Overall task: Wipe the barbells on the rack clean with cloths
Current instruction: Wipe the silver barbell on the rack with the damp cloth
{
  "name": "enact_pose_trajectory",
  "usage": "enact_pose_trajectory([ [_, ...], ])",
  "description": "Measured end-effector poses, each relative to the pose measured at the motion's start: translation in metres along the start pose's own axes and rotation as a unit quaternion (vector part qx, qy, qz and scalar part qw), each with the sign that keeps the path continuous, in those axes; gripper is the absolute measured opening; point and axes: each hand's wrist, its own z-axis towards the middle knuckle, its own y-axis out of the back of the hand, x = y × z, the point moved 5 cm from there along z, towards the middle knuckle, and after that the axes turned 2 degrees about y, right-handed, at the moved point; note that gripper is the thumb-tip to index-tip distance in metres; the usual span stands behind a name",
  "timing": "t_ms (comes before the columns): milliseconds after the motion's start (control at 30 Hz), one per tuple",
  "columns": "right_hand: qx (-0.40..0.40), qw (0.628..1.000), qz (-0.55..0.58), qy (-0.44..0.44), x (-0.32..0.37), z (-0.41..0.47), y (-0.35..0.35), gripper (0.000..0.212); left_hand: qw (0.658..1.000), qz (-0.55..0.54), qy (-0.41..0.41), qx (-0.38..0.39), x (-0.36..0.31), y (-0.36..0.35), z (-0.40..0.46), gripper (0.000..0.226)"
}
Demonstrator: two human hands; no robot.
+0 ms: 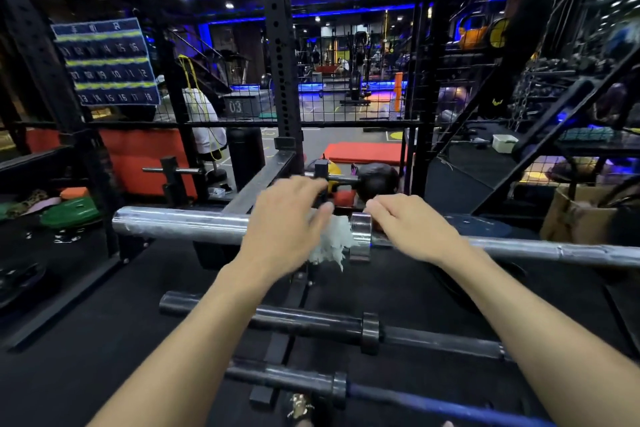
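Observation:
A chrome barbell point(180, 224) lies across the top of a black rack point(263, 173), its sleeve pointing left. My left hand point(287, 222) lies over the sleeve beside the collar point(360, 229), pressing a white cloth point(330, 243) that hangs out under the palm. My right hand point(412, 225) rests on the bar just right of the collar, fingers curled over it. Two darker barbells sit lower on the rack: a black one point(311, 319) and one with a blue shaft point(433, 402).
Green and orange plates point(71, 213) lie on the floor at left. A black ball point(379, 180) and a red mat point(367, 152) sit behind the rack. A brown bag point(575, 222) stands at right. Wire mesh and black uprights fence the area.

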Motion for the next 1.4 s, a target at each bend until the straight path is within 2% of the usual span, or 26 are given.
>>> enact_pose_trajectory([
  [67, 0.0, 1.0, -0.019, -0.002, 0.002, -0.001, 0.001, 0.048, 0.994, 0.065, -0.038, 0.076, -0.016, -0.021, -0.001, 0.041],
  [100, 0.012, 1.0, -0.012, -0.004, 0.002, -0.002, 0.001, 0.048, 0.992, 0.084, -0.042, 0.081, -0.021, -0.028, -0.004, 0.046],
  [200, 0.073, 0.996, 0.042, -0.028, 0.0, -0.008, 0.0, 0.051, 0.997, 0.046, -0.065, 0.018, -0.025, -0.041, -0.016, 0.05],
  [300, 0.09, 0.995, 0.033, -0.034, 0.0, -0.01, 0.003, 0.055, 0.992, 0.039, -0.115, -0.021, -0.014, -0.037, -0.028, 0.045],
  [433, 0.107, 0.994, 0.001, -0.03, 0.004, -0.011, 0.001, 0.058, 0.996, 0.047, -0.032, -0.074, 0.033, -0.021, -0.033, 0.045],
  [500, 0.11, 0.994, -0.011, -0.028, 0.007, -0.009, -0.002, 0.057, 0.996, 0.031, -0.007, -0.086, 0.021, -0.024, -0.035, 0.046],
  [633, 0.101, 0.994, -0.027, -0.032, 0.008, -0.006, -0.004, 0.057, 0.993, -0.015, -0.055, -0.099, -0.028, -0.049, -0.045, 0.046],
  [733, 0.12, 0.992, -0.002, -0.034, 0.003, -0.006, -0.003, 0.06, 0.993, 0.056, -0.09, -0.057, -0.002, -0.046, -0.042, 0.047],
  [833, 0.166, 0.986, 0.012, 0.004, 0.006, -0.006, -0.001, 0.08, 0.994, 0.05, -0.005, -0.097, 0.041, -0.027, -0.044, 0.047],
  [933, 0.158, 0.987, 0.036, 0.013, 0.004, -0.001, -0.002, 0.073, 0.992, 0.015, 0.034, -0.119, 0.036, -0.03, -0.044, 0.049],
  [1067, 0.152, 0.986, 0.063, 0.019, 0.005, 0.0, -0.005, 0.064, 0.993, -0.019, -0.055, -0.1, -0.025, -0.053, -0.052, 0.05],
  [1167, 0.159, 0.984, 0.074, 0.012, 0.005, 0.0, -0.005, 0.067, 0.99, 0.024, -0.124, -0.07, -0.016, -0.05, -0.054, 0.049],
  [1233, 0.163, 0.984, 0.076, -0.002, 0.002, 0.002, -0.006, 0.063, 0.992, 0.051, -0.094, -0.073, 0.017, -0.04, -0.049, 0.048],
  [1300, 0.165, 0.983, 0.082, -0.023, -0.002, 0.003, -0.009, 0.053, 0.994, 0.032, -0.006, -0.104, 0.045, -0.025, -0.041, 0.049],
  [1333, 0.166, 0.982, 0.084, -0.032, -0.004, 0.005, -0.01, 0.056, 0.994, 0.02, 0.023, -0.109, 0.045, -0.022, -0.039, 0.05],
  [1400, 0.163, 0.981, 0.09, -0.044, -0.001, 0.007, -0.012, 0.075, 0.996, 0.001, 0.004, -0.093, 0.017, -0.03, -0.038, 0.05],
])
